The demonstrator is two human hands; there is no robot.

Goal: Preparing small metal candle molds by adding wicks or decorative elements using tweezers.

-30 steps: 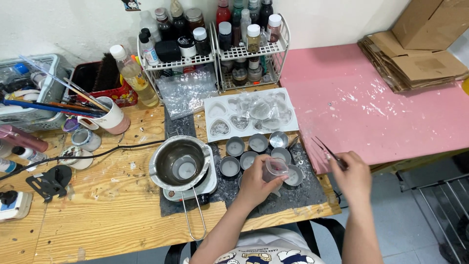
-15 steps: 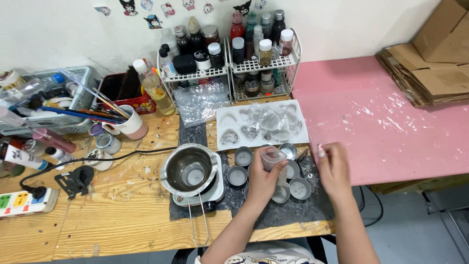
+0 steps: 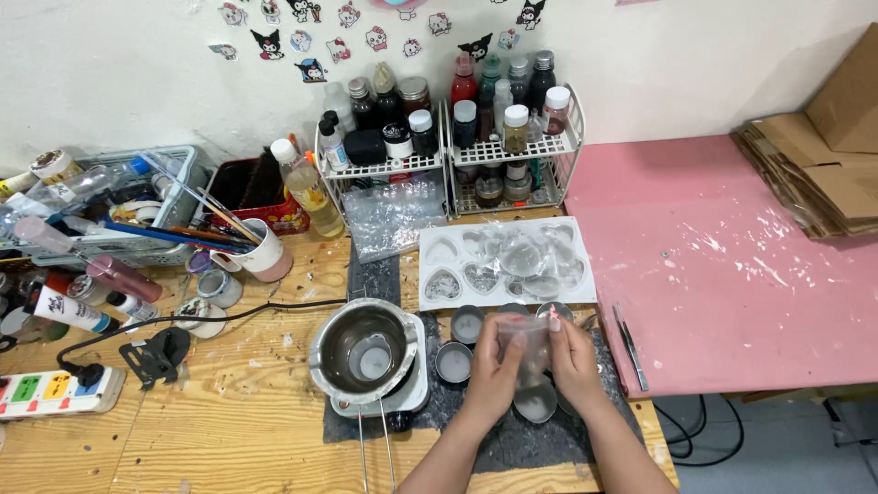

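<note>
Hands now both on cup

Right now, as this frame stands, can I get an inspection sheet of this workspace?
Surface: wooden bench with a dark mat under the work; pink board on the right, flecked white.
Job's things: clear plastic cup held over small metal tins; melting pot on a small white heater.
Clutter: white heart mould tray, mug of brushes, wire rack of bottles, grey basket, tweezers lying on the pink board.
Grippers: left hand and right hand both grip the cup.
Cables: black cord crossing the bench; power strip.
Surroundings: white wall with stickers; flattened cardboard.
</note>
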